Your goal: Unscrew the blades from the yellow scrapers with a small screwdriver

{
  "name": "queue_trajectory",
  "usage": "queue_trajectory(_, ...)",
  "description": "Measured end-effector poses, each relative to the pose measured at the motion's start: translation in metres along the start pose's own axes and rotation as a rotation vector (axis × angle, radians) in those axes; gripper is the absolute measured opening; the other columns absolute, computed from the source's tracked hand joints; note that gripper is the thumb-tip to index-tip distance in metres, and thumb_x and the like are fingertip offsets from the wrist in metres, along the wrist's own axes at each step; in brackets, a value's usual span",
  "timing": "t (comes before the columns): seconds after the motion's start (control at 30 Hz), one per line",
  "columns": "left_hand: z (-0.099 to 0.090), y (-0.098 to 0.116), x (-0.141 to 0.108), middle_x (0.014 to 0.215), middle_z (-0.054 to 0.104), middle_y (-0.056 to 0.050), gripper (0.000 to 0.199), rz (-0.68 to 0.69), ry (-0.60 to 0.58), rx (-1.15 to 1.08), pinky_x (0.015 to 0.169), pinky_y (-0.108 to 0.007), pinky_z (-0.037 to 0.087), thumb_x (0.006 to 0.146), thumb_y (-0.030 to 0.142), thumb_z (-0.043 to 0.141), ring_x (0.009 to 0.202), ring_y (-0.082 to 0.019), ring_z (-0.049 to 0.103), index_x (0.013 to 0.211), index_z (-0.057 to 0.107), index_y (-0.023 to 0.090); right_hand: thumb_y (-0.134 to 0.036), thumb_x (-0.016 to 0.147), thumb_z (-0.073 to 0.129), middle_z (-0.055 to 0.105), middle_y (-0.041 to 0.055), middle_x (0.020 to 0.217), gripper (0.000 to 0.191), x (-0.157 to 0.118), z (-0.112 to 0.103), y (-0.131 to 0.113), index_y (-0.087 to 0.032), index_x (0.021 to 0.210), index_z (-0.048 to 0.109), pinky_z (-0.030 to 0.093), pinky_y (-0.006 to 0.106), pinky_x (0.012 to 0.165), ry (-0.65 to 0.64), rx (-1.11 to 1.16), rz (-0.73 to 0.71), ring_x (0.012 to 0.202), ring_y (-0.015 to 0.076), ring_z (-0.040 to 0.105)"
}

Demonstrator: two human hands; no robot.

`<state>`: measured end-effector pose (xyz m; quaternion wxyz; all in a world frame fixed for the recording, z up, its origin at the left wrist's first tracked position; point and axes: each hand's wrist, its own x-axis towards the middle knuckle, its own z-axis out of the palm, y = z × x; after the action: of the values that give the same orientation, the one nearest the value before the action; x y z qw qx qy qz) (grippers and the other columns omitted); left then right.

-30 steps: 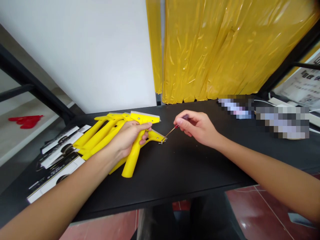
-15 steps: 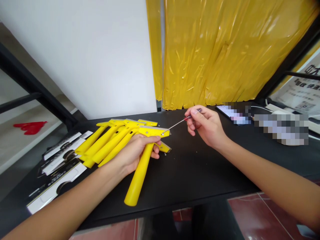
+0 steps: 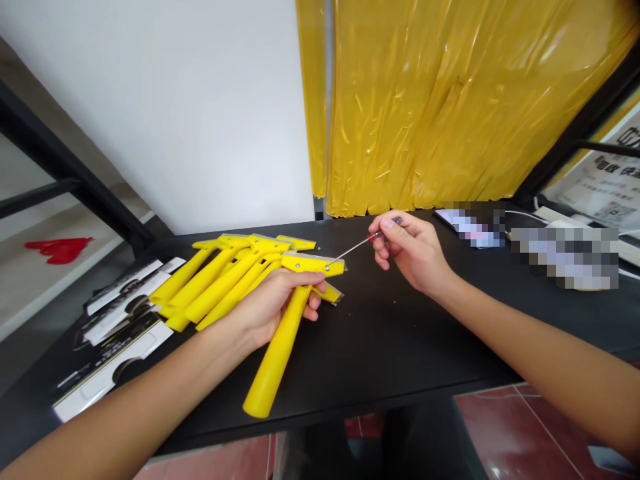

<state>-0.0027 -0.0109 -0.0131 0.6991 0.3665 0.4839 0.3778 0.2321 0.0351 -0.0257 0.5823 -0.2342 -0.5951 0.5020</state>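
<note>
Left hand [image 3: 277,310] closed around the neck of a yellow plastic scraper [image 3: 274,363], thumb lying across just below the scraper's metal-edged head [image 3: 313,265]. Scraper's long axis runs from the handle end, low and toward the body, up and away to the head, which sits just beyond the left fingers. Right hand [image 3: 407,253] is nearly closed, pinching a slim screwdriver [image 3: 353,248] between thumb and fingertips. Its shaft slopes down and left from the red collar, with the tip at a small screw [image 3: 327,268] on the head (actual contact hard to confirm at this size). So the left hand is touching the scraper, while the right hand stands off to its right, reaching it only through the shaft. Both forearms angle inward, hands well apart.

A pile of similar yellow scrapers [image 3: 220,280] lies on the black desk [image 3: 390,353] beside the left hand, and printed card packaging [image 3: 117,337] sits farther left. Yellow plastic sheeting [image 3: 440,107] hangs behind.
</note>
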Motion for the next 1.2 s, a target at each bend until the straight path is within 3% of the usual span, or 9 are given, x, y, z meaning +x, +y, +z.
queue_trajectory(0.37,0.0009,0.0032,-0.0027,0.070,0.064,-0.003,0.006,-0.012,-0.019,-0.010,0.039,-0.018,0.045,0.082,0.014,0.072,0.047,-0.007,0.053,0.079,0.072,0.008,-0.037,0.094,0.068,0.058,-0.0002,0.068,0.019,0.0011,-0.0019,0.0019,-0.020,0.088,0.074,0.040,0.023,0.042,0.015,-0.034,-0.003,0.054,0.0102,0.051)
queue_trajectory(0.63,-0.0011,0.0006,-0.0027,0.050,0.051,0.003,0.026,-0.006,-0.015,0.054,0.035,-0.017,0.032,0.081,0.029,0.080,0.039,-0.005,0.042,0.068,0.065,0.012,-0.040,0.093,0.069,0.058,-0.0002,0.069,0.020,-0.0009,0.0003,-0.0001,-0.021,0.088,0.073,0.039,0.023,0.042,0.016,-0.076,-0.028,0.056,0.0107,0.051)
queue_trajectory(1.2,0.0010,-0.0001,-0.0025,0.055,0.054,0.001,0.027,0.040,0.013,0.103,0.035,-0.018,0.031,0.080,0.031,0.080,0.039,-0.005,0.043,0.068,0.063,0.013,-0.042,0.093,0.067,0.058,0.0000,0.071,0.022,-0.0050,0.0031,-0.0064,-0.021,0.088,0.072,0.041,0.024,0.043,0.019,-0.159,-0.108,0.056,0.0109,0.052)
